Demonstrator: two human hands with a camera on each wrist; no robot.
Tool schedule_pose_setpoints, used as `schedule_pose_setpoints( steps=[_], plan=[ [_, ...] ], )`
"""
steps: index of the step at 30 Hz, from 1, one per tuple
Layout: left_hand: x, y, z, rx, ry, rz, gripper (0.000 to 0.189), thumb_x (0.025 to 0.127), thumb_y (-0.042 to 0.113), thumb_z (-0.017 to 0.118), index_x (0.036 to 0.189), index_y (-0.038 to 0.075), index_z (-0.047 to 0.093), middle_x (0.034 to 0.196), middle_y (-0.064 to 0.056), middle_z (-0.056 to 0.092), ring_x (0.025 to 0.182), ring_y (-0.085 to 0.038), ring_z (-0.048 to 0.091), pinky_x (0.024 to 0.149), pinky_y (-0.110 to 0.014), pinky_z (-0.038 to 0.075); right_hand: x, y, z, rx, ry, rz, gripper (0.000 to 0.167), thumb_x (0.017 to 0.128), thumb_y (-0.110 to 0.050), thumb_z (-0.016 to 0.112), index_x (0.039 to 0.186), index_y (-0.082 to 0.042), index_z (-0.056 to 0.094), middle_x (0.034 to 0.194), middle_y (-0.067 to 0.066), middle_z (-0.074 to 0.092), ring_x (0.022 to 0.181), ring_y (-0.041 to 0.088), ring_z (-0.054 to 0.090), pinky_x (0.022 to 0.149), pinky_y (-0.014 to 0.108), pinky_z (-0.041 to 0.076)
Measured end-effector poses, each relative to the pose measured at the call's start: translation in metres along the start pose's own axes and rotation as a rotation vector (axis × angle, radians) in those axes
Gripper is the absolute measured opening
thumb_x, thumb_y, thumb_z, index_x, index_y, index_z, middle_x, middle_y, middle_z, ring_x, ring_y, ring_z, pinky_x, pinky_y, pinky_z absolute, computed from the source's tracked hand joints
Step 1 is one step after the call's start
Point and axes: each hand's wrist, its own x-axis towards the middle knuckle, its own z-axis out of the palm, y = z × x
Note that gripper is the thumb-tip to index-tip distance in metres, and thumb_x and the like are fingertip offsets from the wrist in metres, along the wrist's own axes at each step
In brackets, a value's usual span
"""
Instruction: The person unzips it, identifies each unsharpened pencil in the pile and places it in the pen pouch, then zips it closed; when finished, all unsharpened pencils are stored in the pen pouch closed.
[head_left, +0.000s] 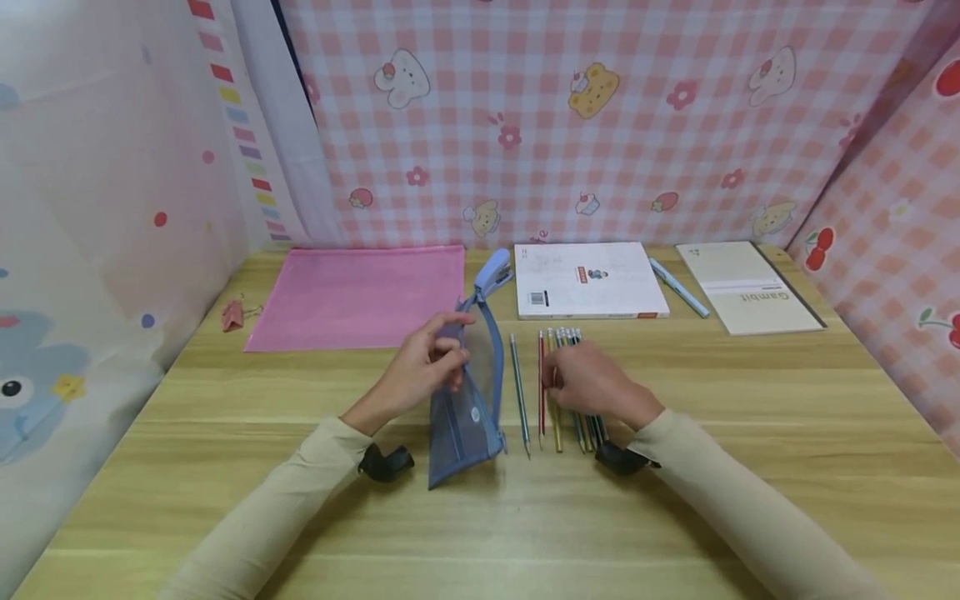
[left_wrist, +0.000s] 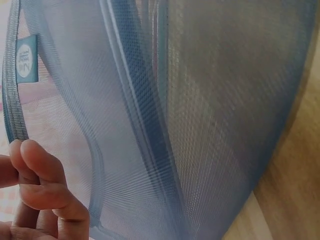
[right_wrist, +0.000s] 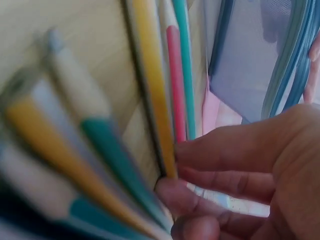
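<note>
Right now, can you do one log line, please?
left hand: holds blue mesh pouch | right hand: pinches yellow pencil | red pencil: on table

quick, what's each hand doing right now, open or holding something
Left hand: closed, pinching the edge of the mesh pouch.
Right hand: closed, thumb and fingers pinching a yellow pencil.

Wd tbl (head_left: 525, 533), pink chkd backdrop (head_left: 630, 154)

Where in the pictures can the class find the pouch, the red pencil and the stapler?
Pouch (head_left: 456, 421): head view, mesh side.
Red pencil (right_wrist: 176, 82): right wrist view, painted shaft.
Stapler (head_left: 492, 273): head view, upper body.
</note>
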Motion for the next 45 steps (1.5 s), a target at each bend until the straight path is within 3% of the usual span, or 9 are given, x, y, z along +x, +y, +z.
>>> schedule_pose_setpoints(
  steps=[8,12,17,22,26,30,37,40,45],
  plan=[
    [0.001,0.002,-0.001,0.000,-0.004,-0.004,0.046,0.100,0.000,0.051,0.145,0.005,0.042,0.068,-0.002,0.058,0.061,-0.014,0.058,0.059,-0.027,0.055,0.008,-0.017,0.000,-0.034,0.051,0.081,0.010,0.075,0.000,0.069,0.076,-0.009,0.072,0.076,0.005,0.071,0.069,0.018,0.060,0.059,0.027,0.050],
    [0.002,0.004,-0.003,-0.002,-0.006,0.004,0.046,0.100,0.000,0.051,0.145,0.004,0.042,0.068,-0.002,0.058,0.061,-0.014,0.058,0.057,-0.027,0.054,0.010,-0.015,-0.002,0.040,0.020,0.137,0.017,0.073,0.001,0.069,0.085,-0.008,0.077,0.093,0.010,0.074,0.074,0.019,0.060,0.061,0.027,0.051],
    [0.002,0.005,-0.004,0.010,-0.008,-0.008,0.045,0.100,0.000,0.052,0.144,0.006,0.043,0.069,-0.002,0.058,0.061,-0.015,0.058,0.057,-0.027,0.054,0.008,-0.005,-0.007,0.209,-0.002,0.188,0.016,0.078,-0.004,0.073,0.092,-0.008,0.078,0.104,0.015,0.072,0.059,0.013,0.058,0.049,0.021,0.047],
    [0.003,0.004,-0.003,0.026,-0.018,-0.021,0.045,0.100,0.002,0.052,0.143,0.008,0.045,0.070,-0.002,0.059,0.062,-0.015,0.059,0.058,-0.028,0.055,0.005,-0.001,-0.018,0.352,0.025,0.163,0.021,0.082,-0.004,0.072,0.102,-0.005,0.077,0.078,0.013,0.076,0.045,0.011,0.058,0.045,0.023,0.049],
    [0.004,0.003,-0.003,0.030,-0.018,-0.010,0.044,0.100,0.002,0.052,0.144,0.007,0.045,0.070,-0.003,0.060,0.062,-0.015,0.059,0.058,-0.029,0.055,0.004,-0.003,-0.028,0.473,0.075,0.142,0.026,0.084,-0.003,0.068,0.108,-0.006,0.076,0.070,0.013,0.074,0.045,0.020,0.058,0.046,0.026,0.047],
    [0.005,0.004,-0.003,0.041,-0.022,0.007,0.045,0.100,0.002,0.052,0.144,0.006,0.044,0.069,-0.003,0.059,0.062,-0.015,0.059,0.056,-0.030,0.054,0.004,-0.009,-0.035,0.597,0.146,0.104,0.028,0.083,-0.002,0.066,0.107,-0.012,0.076,0.070,0.011,0.073,0.047,0.026,0.057,0.045,0.026,0.043],
    [0.006,0.004,0.000,0.038,-0.018,0.005,0.044,0.100,0.000,0.051,0.144,0.004,0.043,0.068,-0.003,0.059,0.060,-0.015,0.059,0.056,-0.030,0.054,0.015,-0.028,-0.030,0.854,0.243,-0.042,0.027,0.087,0.000,0.065,0.113,-0.005,0.071,0.082,0.018,0.074,0.047,0.014,0.052,0.047,0.029,0.047],
    [0.006,0.003,0.001,0.033,-0.013,0.010,0.044,0.100,-0.001,0.051,0.143,0.005,0.044,0.066,-0.003,0.059,0.058,-0.015,0.058,0.058,-0.033,0.054,0.022,-0.036,-0.025,0.894,0.295,-0.076,0.027,0.088,0.000,0.065,0.113,-0.005,0.071,0.082,0.016,0.074,0.048,0.014,0.051,0.048,0.028,0.047],
    [0.006,0.005,0.002,0.028,-0.004,0.015,0.044,0.100,-0.001,0.050,0.143,0.004,0.043,0.065,-0.003,0.059,0.058,-0.014,0.058,0.058,-0.035,0.054,0.028,-0.050,-0.017,0.889,0.367,-0.027,0.027,0.086,-0.002,0.067,0.112,-0.008,0.072,0.080,0.013,0.074,0.049,0.011,0.048,0.049,0.024,0.041]
  ],
)
